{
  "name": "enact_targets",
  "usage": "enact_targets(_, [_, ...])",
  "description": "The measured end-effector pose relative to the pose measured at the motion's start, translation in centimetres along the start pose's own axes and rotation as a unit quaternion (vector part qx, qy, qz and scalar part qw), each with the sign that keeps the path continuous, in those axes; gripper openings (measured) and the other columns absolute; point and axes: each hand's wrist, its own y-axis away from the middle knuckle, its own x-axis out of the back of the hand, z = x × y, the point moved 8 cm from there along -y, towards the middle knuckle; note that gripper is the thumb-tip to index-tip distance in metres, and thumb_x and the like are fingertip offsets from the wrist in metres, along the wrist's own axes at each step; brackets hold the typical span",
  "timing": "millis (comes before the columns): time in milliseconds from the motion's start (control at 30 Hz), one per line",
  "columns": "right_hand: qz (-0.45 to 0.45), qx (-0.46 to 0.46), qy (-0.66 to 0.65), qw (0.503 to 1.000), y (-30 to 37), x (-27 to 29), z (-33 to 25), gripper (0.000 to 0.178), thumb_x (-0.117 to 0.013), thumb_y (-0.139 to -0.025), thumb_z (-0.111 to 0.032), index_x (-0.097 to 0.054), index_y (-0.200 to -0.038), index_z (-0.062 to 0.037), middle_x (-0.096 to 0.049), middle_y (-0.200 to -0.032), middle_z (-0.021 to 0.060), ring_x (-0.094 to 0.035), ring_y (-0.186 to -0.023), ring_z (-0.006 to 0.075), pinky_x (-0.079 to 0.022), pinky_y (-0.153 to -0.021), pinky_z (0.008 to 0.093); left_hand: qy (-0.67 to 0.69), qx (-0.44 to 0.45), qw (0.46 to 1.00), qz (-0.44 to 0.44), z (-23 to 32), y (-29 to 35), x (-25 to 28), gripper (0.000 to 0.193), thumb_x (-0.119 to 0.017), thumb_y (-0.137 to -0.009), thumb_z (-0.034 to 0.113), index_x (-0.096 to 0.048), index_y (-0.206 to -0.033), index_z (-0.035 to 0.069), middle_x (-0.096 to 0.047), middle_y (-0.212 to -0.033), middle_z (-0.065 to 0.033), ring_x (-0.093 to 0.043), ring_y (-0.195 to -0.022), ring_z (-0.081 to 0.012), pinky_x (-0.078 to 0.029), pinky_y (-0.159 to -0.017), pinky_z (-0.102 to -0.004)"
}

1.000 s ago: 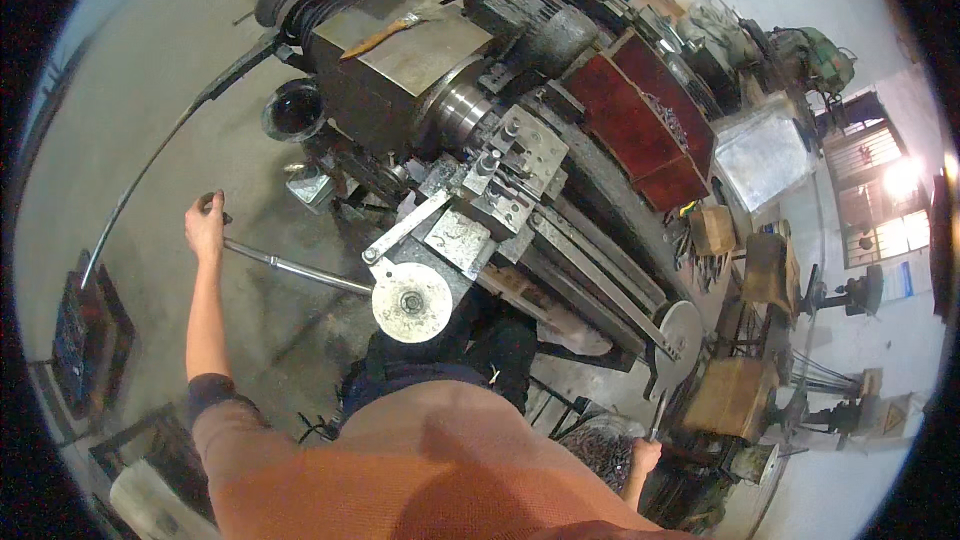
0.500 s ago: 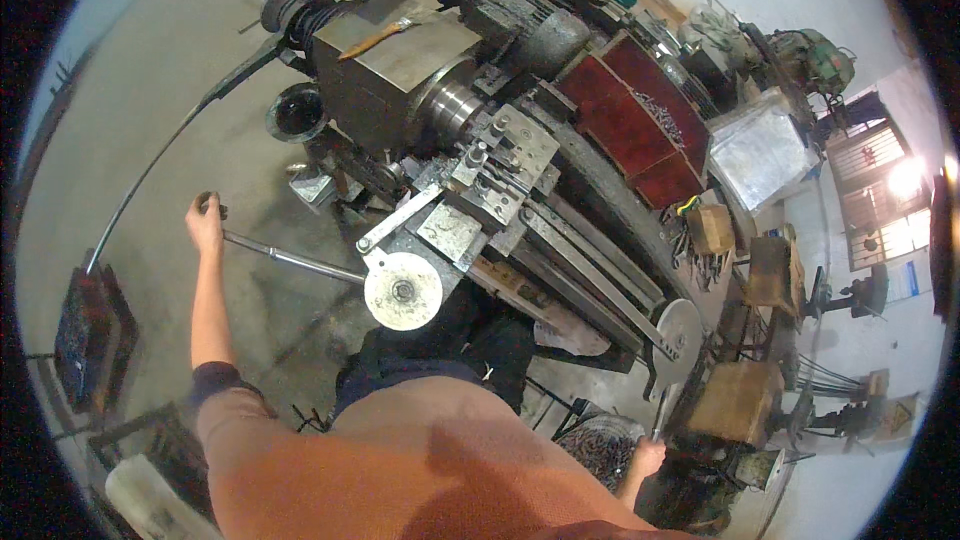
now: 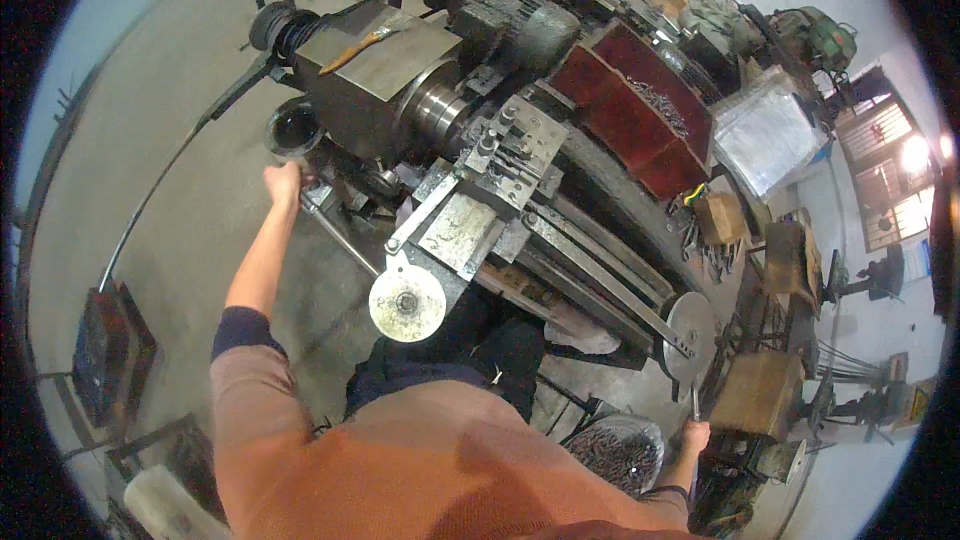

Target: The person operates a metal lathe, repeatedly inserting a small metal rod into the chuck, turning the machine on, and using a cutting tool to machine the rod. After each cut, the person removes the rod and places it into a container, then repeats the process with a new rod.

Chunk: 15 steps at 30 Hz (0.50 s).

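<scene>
My left hand [image 3: 285, 183] is closed beside the free end of a long metal lever [image 3: 342, 242]. The lever end touches or nearly touches it, and whatever its curled fingers hold is hidden. That lever joins a round pale disc [image 3: 407, 302] at the front of a small metal lathe. At the lower right my right hand [image 3: 696, 432] wraps round a thin metal handle [image 3: 696, 402] below a larger grey disc [image 3: 690, 335]. Between them lie the tool slide [image 3: 515, 155] with its clamped blocks and the shiny round spindle nose [image 3: 440, 110].
A brush [image 3: 357, 50] lies on the headstock [image 3: 385, 55]. Behind the bed sits a dark red tray [image 3: 625, 110] with small metal pieces, beside a plastic-wrapped bundle [image 3: 768, 135]. A container of dark small parts [image 3: 615, 452] stands near my right forearm. A bent rod [image 3: 150, 205] arcs at left.
My left hand has moved up and right toward the headstock, and the lever has swung the same way. My right hand and its handle appear further right and slightly higher. The whole view has shifted slightly.
</scene>
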Motion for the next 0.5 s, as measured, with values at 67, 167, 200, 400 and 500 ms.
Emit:
enact_targets(67, [0.014, -0.003, 0.003, 1.0, 1.5, -1.4, 1.8, 0.044, -0.055, -0.072, -0.04, -0.058, -0.078, 0.0034, -0.062, -0.083, 0.0238, -0.059, -0.081, 0.0418, -0.047, -0.074, 0.047, 0.045, 0.039, 0.997, -0.043, 3.9, 2.0, -3.2, 0.012, -0.051, -0.069, 0.001, -0.051, -0.071, -0.011, -0.057, -0.061, -0.0153, -0.058, -0.046, -0.0231, -0.045, -0.042, -0.0316])
enact_targets(167, [-0.014, -0.054, 0.016, 0.998, 5.0, -0.5, -1.8, 0.039, -0.056, -0.07, -0.034, -0.06, -0.082, 0.0028, -0.061, -0.088, 0.0246, -0.06, -0.085, 0.0399, -0.048, -0.073, 0.0454, 0.05, 0.024, 0.998, -0.021, 2.0, 0.6, -2.0, 0.011, -0.052, -0.069, 0.002, -0.051, -0.072, -0.009, -0.057, -0.06, -0.0146, -0.058, -0.046, -0.0229, -0.045, -0.041, -0.031])
enact_targets(200, [-0.02, -0.054, 0.003, 0.998, 6.0, -0.3, -2.0, 0.038, -0.058, -0.069, -0.033, -0.06, -0.083, 0.0023, -0.062, -0.089, 0.0239, -0.06, -0.085, 0.0393, -0.048, -0.074, 0.0452, 0.057, 0.034, 0.998, -0.017, 1.1, 0.2, -2.1, 0.011, -0.052, -0.07, 0.002, -0.052, -0.073, -0.009, -0.057, -0.06, -0.0144, -0.058, -0.046, -0.0226, -0.046, -0.041, -0.0308])
enact_targets(400, [-0.062, -0.119, -0.03, 0.99, 9.9, 0.5, -3.4, 0.039, -0.054, -0.066, -0.029, -0.061, -0.089, 0.0022, -0.06, -0.095, 0.0252, -0.057, -0.094, 0.0394, -0.045, -0.08, 0.0443, 0.033, 0.011, 0.999, -0.032, -1.5, -2.4, -2.4, 0.014, -0.051, -0.07, 0.003, -0.052, -0.077, -0.01, -0.056, -0.06, -0.0134, -0.057, -0.046, -0.0212, -0.047, -0.041, -0.0309])
enact_targets(500, [-0.083, -0.11, -0.049, 0.989, 10.4, 0.9, -3.9, 0.043, -0.055, -0.067, -0.032, -0.06, -0.091, 0.0032, -0.06, -0.096, 0.0257, -0.057, -0.092, 0.0408, -0.045, -0.08, 0.0457, 0.059, 0.041, 0.997, -0.033, 0.8, -0.4, -2.9, 0.014, -0.051, -0.07, 0.003, -0.053, -0.074, -0.01, -0.057, -0.06, -0.0133, -0.058, -0.046, -0.0205, -0.047, -0.042, -0.0306])
